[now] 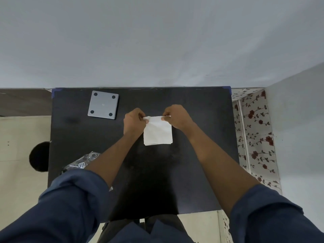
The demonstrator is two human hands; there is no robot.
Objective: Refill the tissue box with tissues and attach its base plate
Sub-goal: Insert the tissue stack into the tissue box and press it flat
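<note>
Hands at the far edge of a tissue stack, seen from the head camera. The left hand [133, 122] is pinched shut on the far left corner of the tissues [157, 131], and the right hand [176, 116] is pinched shut on the far right corner, so that the far edge is lifted slightly while the near edge lies on the table [201, 111]. The step in hand is judged to be squaring or separating the stack before loading. It is best done with a light, even pull from both corners, so that the thin sheets are neither torn nor skewed, and with the near edges kept aligned. The tissues are white, square and softly creased, with several layers visible at the near right corner; they are placed near the middle of the table. The plate [103, 107], grey and square with four dark round pads at its corners, lies flat at the far left, well apart from the hands. A crumpled clear wrapper [82, 161] is partly hidden by the left forearm. No tissue box can be made out.
</note>
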